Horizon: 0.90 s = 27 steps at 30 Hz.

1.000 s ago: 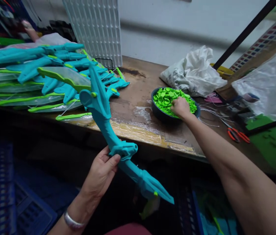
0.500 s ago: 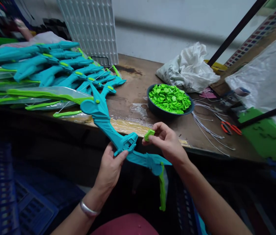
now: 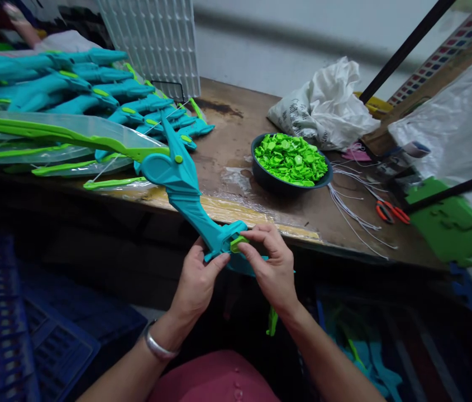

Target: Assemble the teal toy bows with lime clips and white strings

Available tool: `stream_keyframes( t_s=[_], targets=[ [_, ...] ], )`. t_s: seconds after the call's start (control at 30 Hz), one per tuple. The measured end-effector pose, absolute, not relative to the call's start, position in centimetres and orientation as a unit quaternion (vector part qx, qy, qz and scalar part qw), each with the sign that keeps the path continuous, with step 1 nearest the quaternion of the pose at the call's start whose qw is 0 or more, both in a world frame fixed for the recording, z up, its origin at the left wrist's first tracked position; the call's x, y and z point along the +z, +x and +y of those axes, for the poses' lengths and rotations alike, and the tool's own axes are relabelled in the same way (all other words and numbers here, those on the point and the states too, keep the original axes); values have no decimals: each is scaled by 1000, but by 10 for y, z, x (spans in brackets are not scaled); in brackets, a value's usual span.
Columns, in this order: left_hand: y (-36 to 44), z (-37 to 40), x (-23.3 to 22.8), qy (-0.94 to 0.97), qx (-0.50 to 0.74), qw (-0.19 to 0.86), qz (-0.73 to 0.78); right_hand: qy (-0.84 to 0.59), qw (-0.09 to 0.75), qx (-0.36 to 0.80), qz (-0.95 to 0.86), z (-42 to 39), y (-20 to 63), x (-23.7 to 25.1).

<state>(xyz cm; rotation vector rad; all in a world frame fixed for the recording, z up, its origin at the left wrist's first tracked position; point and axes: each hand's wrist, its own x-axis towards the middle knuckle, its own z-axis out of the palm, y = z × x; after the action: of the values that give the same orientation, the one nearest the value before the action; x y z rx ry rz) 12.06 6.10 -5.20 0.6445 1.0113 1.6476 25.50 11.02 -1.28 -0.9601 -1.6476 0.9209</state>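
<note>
A teal plastic toy bow (image 3: 191, 204) with lime-green limb ends is held in front of me, over the table's front edge. My left hand (image 3: 196, 279) grips it near its middle, thumb on top. Between the thumb and fingertips of my right hand (image 3: 271, 265) is a small lime-green plastic cap (image 3: 238, 244), touching the recess in the bow's middle. My right hand hides part of the lower limb. A dark bowl (image 3: 267, 181) heaped with similar green caps (image 3: 292, 159) stands on the table beyond my hands.
Many teal bows (image 3: 55, 92) lie piled on the table's left. White cords (image 3: 351, 209) and red-handled pliers (image 3: 391, 212) lie right of the bowl, with a white sack (image 3: 323, 109) behind. Blue crates (image 3: 57, 335) stand below left; teal parts (image 3: 372, 357) lie low at the right.
My right hand has brought the green cap left and down to the bow's recess. The bow and my left hand have shifted slightly right in view.
</note>
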Motion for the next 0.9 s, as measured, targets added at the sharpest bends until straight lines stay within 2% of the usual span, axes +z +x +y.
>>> stream_keyframes(
  t_s=[0.27,0.63,0.83,0.9],
  targets=[
    [120,57,-54,285,688,530,405,-403,491,435,-638,105,253,-16],
    [117,52,-57,317,685,522,397,-370,489,336,-715,102,252,-16],
    [121,52,-57,303,684,507,428,-400,474,278,-733,100,251,-14],
    [120,51,-59,301,682,510,429,-409,458,299,-730,105,255,-12]
  ],
)
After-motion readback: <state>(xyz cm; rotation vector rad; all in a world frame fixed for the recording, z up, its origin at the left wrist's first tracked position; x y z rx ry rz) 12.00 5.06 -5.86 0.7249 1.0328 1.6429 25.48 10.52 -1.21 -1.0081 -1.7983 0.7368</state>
